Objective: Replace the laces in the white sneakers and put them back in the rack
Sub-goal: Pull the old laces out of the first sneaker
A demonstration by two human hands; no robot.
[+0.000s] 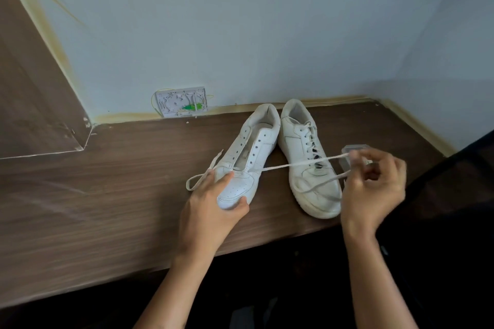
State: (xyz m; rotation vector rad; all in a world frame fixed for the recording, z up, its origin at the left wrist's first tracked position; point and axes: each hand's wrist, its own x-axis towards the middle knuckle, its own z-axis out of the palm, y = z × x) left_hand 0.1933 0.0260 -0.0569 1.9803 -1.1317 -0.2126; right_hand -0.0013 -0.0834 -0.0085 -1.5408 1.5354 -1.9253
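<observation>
pale wall, wood desk, one sneaker half-laced

pale blue wall behind, yellowed along the bottom seam; dark wood-grain desk below, front edge running across the lower frame with dark shadow under it. open white junction box low on the wall, coiled fibre and a green part inside. no brand, label or writing readable anywhere.

two white sneakers side by side near the back right corner, toes toward the camera, heels close to the wall. left sneaker with most eyelets bare and only the lowest pair threaded. left hand gripping its toe, thumb on the right side, fingers curled over the left. white lace stretched taut from that lowest eyelet across the right sneaker to the right hand; other end looped loose on the desk just left of the toe. right hand pinching the lace between raised fingertips, blurred. right sneaker fully laced, toe scuffed. small clear plastic box behind the right hand, partly hidden.

wide bare desk to the left; right side tight against the wall corner and a dark shape at the frame edge.
</observation>
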